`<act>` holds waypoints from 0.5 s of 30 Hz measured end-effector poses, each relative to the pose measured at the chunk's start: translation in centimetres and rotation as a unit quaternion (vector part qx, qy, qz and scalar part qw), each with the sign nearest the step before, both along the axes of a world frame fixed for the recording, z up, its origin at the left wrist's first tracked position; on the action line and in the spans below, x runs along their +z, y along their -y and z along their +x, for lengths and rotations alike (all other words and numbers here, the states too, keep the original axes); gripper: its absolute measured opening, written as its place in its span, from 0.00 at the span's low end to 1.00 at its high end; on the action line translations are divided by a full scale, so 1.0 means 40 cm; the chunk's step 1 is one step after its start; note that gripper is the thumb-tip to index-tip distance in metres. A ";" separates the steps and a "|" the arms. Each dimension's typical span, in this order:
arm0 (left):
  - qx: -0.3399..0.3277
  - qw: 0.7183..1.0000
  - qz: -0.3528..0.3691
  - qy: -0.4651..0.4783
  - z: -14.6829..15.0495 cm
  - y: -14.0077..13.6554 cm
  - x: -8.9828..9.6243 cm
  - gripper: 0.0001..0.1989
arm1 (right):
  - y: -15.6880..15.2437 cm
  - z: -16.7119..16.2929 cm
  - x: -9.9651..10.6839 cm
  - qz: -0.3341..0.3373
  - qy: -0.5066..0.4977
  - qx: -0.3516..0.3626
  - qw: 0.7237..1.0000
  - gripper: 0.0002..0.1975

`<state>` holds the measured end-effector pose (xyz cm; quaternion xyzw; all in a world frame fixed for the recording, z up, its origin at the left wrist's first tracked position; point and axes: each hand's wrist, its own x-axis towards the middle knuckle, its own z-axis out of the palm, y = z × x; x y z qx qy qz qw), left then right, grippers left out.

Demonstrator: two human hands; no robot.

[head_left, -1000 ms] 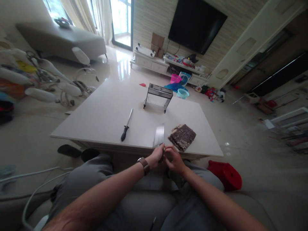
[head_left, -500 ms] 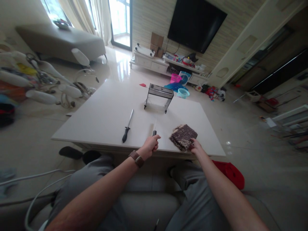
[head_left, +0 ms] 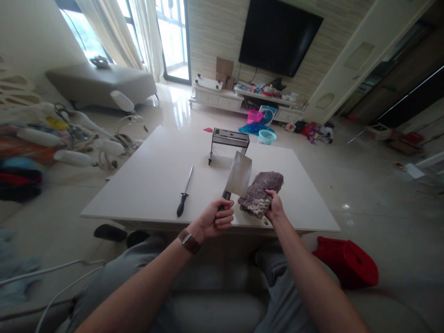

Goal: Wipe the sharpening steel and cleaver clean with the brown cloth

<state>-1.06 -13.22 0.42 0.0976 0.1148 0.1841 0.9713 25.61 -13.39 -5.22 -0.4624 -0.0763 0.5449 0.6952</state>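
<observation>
My left hand (head_left: 219,218) is wrapped round the dark handle of a cleaver (head_left: 240,175), whose broad steel blade points up and away with its flat side toward me. In my right hand (head_left: 275,206) is a folded brown and cream cloth (head_left: 262,190), held at its right edge with the thumb on top. The cloth is raised off the table, close to the right side of the blade. A sharpening steel (head_left: 183,198) with a black handle lies on the table to the left of my left hand.
Behind the cleaver a small grey frame on legs (head_left: 231,137) stands on the white table (head_left: 145,187). A red bag-like item (head_left: 347,262) is at the lower right. Lamp arms with white shades (head_left: 74,158) are at the left. Baskets (head_left: 267,135) stand on the floor beyond.
The cleaver has been lifted and turned, so its blade now shows broadside instead of edge-on. My right hand has picked the cloth up and brought it left toward the blade.
</observation>
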 end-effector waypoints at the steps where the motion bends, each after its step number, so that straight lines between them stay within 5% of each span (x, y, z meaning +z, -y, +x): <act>1: -0.003 1.000 -0.003 0.016 0.002 -0.001 -0.003 0.12 | -0.006 -0.026 0.012 -0.002 -0.019 0.006 1.000 0.08; 5: -0.013 1.000 -0.008 0.017 0.011 -0.016 -0.016 0.11 | -0.017 -0.107 0.062 0.076 -0.050 0.041 0.995 0.10; 10: -0.027 0.997 0.007 -0.073 0.015 -0.068 -0.037 0.11 | -0.020 -0.113 0.102 0.153 -0.094 0.122 0.976 0.17; 12: -0.035 0.992 0.018 -0.116 0.017 -0.094 -0.044 0.13 | -0.034 -0.101 0.103 0.150 -0.121 0.145 0.971 0.24; 15: -0.060 0.984 0.046 -0.164 0.026 -0.125 -0.049 0.18 | -0.069 -0.093 0.093 0.125 -0.139 0.108 0.976 0.18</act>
